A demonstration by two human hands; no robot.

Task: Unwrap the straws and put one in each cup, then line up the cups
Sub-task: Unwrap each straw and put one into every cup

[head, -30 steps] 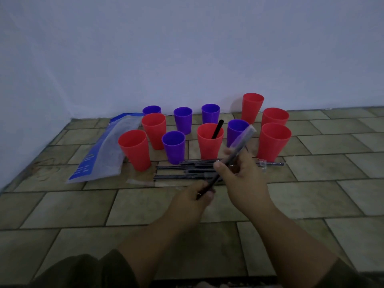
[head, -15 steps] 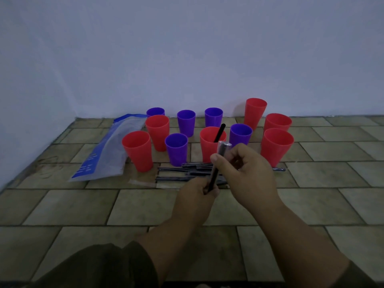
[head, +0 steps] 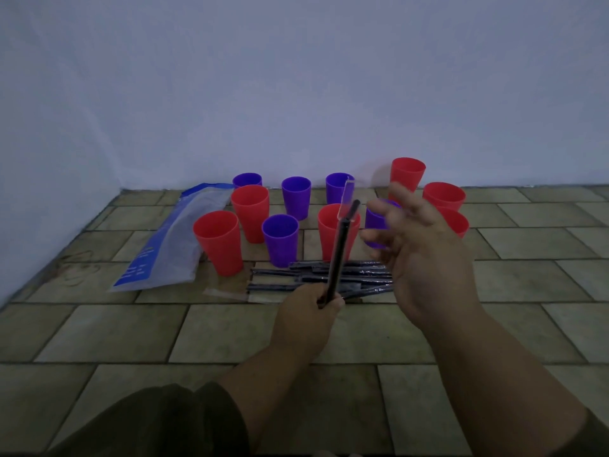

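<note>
Several red and purple cups stand on the tiled floor near the wall. The middle red cup has a black straw in it. My left hand grips the lower end of a wrapped black straw, held upright, with loose clear wrapper sticking up from its top. My right hand hovers just right of it, fingers spread and blurred, holding nothing. It partly hides a purple cup and a red cup. A pile of wrapped straws lies on the floor in front of the cups.
A clear and blue plastic bag lies at the left of the cups. A strip of empty wrapper lies left of the straw pile. The white wall stands right behind the cups and along the left side.
My right hand has let go of the straw's top and opened, moving right. The wrapper end now stands loose above the straw. My left hand still holds the straw's lower end.
</note>
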